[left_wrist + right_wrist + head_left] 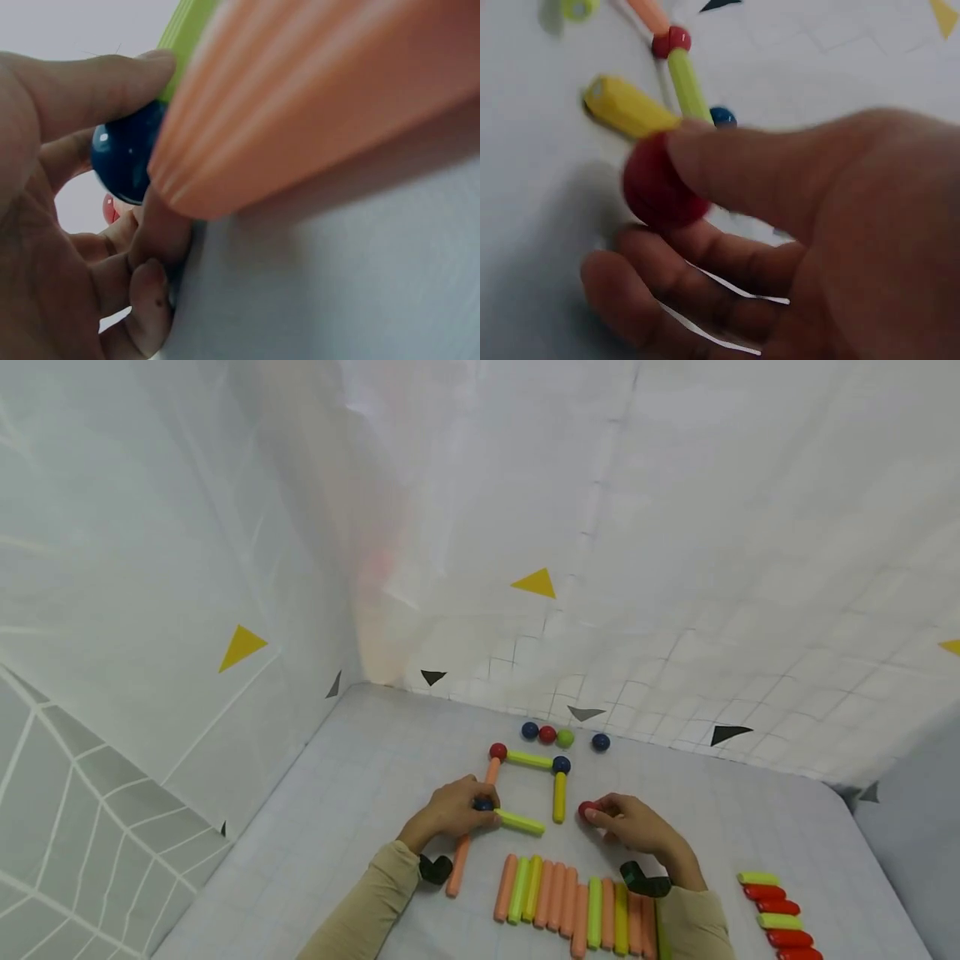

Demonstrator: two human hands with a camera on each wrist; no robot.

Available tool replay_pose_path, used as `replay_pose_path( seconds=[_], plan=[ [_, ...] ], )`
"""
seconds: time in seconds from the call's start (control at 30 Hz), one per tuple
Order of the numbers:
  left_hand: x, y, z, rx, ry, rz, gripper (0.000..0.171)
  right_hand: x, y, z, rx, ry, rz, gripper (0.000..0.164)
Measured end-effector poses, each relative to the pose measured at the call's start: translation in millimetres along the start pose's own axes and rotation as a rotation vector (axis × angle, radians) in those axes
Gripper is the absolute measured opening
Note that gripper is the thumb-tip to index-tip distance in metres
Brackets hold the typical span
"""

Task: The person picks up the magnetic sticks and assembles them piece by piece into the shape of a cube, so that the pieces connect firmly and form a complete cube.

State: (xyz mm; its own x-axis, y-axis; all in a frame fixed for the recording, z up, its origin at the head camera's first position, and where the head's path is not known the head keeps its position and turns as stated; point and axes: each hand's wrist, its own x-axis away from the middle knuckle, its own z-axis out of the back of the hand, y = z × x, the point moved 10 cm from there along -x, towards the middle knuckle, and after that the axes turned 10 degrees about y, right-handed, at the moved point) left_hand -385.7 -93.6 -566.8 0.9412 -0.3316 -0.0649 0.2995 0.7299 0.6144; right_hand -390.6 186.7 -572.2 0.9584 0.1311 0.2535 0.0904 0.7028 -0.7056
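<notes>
My left hand (pixel 453 807) grips a dark blue ball (pixel 124 154) from which a lime stick (pixel 521 822) points right; the thumb lies at their joint. A peach stick (pixel 458 866) runs from near that ball toward me, and another peach stick (pixel 492 770) leads up to a red ball (pixel 498 751). From there a lime stick (pixel 530 761) reaches a blue ball (pixel 561 765), with a yellow stick (pixel 558 798) coming down from it. Right of the yellow stick's free end, my right hand (pixel 637 825) pinches a separate red ball (pixel 660 184) between thumb and fingers.
Behind the frame lie loose balls: blue (pixel 530 731), red (pixel 547 734), green (pixel 565 738) and another blue (pixel 601 742). A row of peach, lime and yellow sticks (pixel 555 895) lies in front. Short red and lime sticks (pixel 780 922) are at right. White walls (pixel 675 568) surround the table.
</notes>
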Motion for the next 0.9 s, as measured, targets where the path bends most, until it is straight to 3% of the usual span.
replay_pose_path(
  seconds=[0.23, 0.57, 0.9],
  plan=[
    [-1.7, 1.3, 1.8, -0.017, 0.029, -0.006, 0.022, 17, -21, -30, -0.067, -0.11, 0.117, 0.042],
    [2.8, 2.6, 3.5, -0.029, 0.044, -0.011, 0.021, 15, -32, -49, -0.094, -0.058, 0.106, 0.046],
    [1.3, 2.8, 2.9, 0.014, 0.034, 0.008, 0.018, 14, -29, -47, -0.099, -0.028, 0.087, 0.042]
  ],
)
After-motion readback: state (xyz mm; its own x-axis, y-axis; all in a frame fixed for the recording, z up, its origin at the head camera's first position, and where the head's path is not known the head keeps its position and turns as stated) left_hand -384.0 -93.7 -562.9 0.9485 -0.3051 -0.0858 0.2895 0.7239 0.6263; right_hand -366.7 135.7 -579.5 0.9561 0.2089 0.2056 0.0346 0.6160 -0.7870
